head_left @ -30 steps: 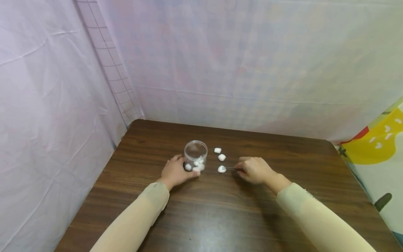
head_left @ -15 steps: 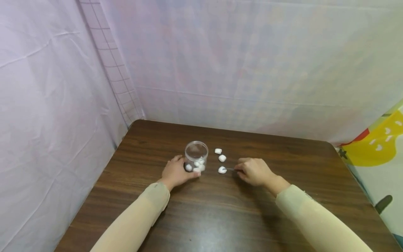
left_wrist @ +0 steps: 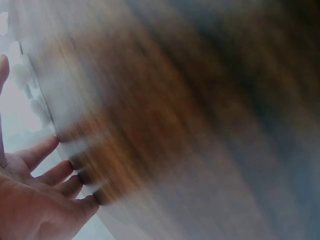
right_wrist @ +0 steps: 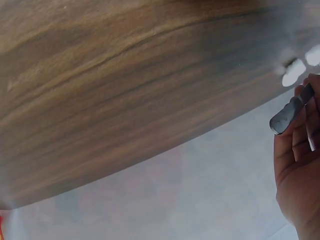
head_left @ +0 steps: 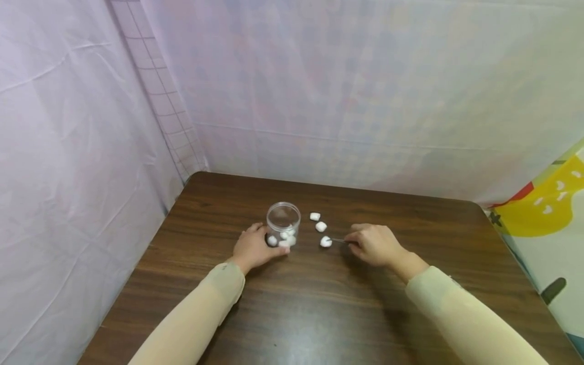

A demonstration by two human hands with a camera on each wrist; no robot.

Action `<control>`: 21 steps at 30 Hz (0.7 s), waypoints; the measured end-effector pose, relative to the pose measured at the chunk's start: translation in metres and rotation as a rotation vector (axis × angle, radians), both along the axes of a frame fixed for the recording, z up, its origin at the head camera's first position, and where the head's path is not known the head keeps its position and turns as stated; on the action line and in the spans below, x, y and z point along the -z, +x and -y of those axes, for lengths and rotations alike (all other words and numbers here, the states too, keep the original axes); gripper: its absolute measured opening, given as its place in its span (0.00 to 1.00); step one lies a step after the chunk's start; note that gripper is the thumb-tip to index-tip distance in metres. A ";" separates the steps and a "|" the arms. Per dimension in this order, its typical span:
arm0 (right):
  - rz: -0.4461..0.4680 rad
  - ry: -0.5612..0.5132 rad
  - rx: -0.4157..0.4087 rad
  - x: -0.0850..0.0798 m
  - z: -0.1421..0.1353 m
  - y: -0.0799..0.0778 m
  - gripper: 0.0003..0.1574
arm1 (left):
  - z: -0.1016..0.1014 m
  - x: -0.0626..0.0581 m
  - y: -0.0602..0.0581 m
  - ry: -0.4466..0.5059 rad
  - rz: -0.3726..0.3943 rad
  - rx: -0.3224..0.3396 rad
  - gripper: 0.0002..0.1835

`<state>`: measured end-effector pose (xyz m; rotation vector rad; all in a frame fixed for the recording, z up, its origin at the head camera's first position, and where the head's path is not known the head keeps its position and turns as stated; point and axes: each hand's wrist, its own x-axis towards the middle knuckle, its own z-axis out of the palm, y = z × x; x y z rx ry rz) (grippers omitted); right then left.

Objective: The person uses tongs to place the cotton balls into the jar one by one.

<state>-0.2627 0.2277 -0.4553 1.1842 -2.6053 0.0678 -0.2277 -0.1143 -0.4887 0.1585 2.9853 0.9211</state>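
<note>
A clear round jar (head_left: 283, 217) stands on the table with several white marshmallows (head_left: 289, 236) in its lower part. My left hand (head_left: 256, 247) holds it at the base, thumb in front and fingers along the far left side. In the left wrist view, the fingers (left_wrist: 52, 172) are spread and their tips meet the table. My right hand (head_left: 375, 244) grips a thin metal fork (head_left: 339, 240), whose handle end (right_wrist: 285, 117) shows in the right wrist view. The fork's tip is at the nearest loose marshmallow (head_left: 326, 242); whether it is lifted I cannot tell.
Two more marshmallows lie loose right of the jar, one at the back (head_left: 315, 216) and one a little nearer (head_left: 321, 227). The dark wooden table (head_left: 292, 304) ends at a pale curtain (head_left: 347, 101) behind and on the left.
My right hand and the fork have shifted slightly right, and the nearest marshmallow has moved right with the fork's tip. The left hand and the jar stay where they were.
</note>
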 end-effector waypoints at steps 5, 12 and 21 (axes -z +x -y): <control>0.002 0.005 0.007 -0.008 -0.005 0.001 0.10 | 0.000 0.001 -0.001 -0.004 -0.004 0.002 0.46; -0.015 0.002 0.005 -0.014 -0.010 0.000 0.09 | 0.000 0.000 -0.001 -0.009 0.002 0.000 0.46; -0.041 -0.003 -0.006 -0.035 -0.010 -0.003 0.08 | 0.000 0.002 -0.002 -0.018 0.001 0.000 0.47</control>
